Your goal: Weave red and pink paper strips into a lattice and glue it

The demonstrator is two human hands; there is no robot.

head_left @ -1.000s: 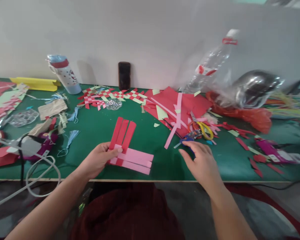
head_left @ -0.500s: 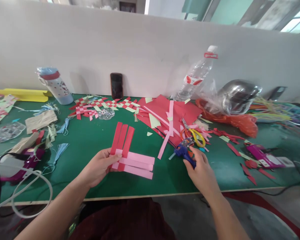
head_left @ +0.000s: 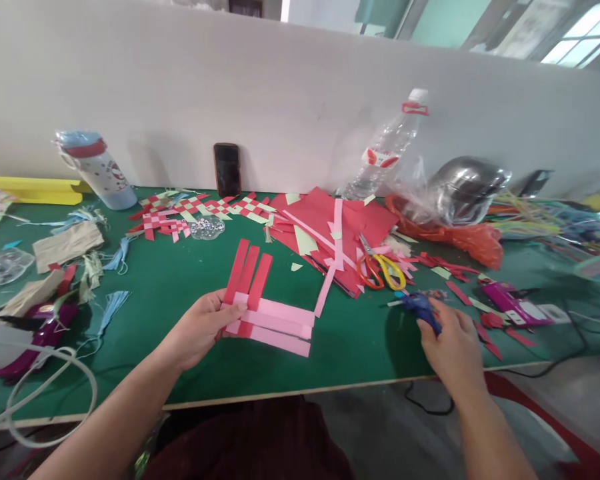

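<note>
My left hand [head_left: 196, 331] pinches red and pink paper strips [head_left: 283, 319] at the corner where they cross in a woven check. Three red strips [head_left: 248, 270] fan away from me, and the pink ones stretch to the right. In my right hand [head_left: 453, 343] is a small blue glue gun [head_left: 421, 310], gripped by its handle just over the table, with a translucent stick showing at its left end. Scissors with orange and yellow handles [head_left: 380, 267] lie beyond it, against red paper sheets [head_left: 313, 200]. A pink strip [head_left: 325, 291] lies close to the woven piece.
Along the wall stand a bottle in wrapping [head_left: 97, 170], a phone [head_left: 227, 170], a plastic bottle [head_left: 387, 150] and a metal bowl [head_left: 467, 190]. Checked woven paper [head_left: 200, 208], a bead tray [head_left: 207, 228] and blue tassels [head_left: 113, 310] lie about. A purple box [head_left: 513, 305] sits right, white cables [head_left: 93, 387] left.
My right hand has carried the glue gun to the right, away from the scissors, which now show fully. My left hand keeps the paper strips nearly in place. The view has shifted slightly.
</note>
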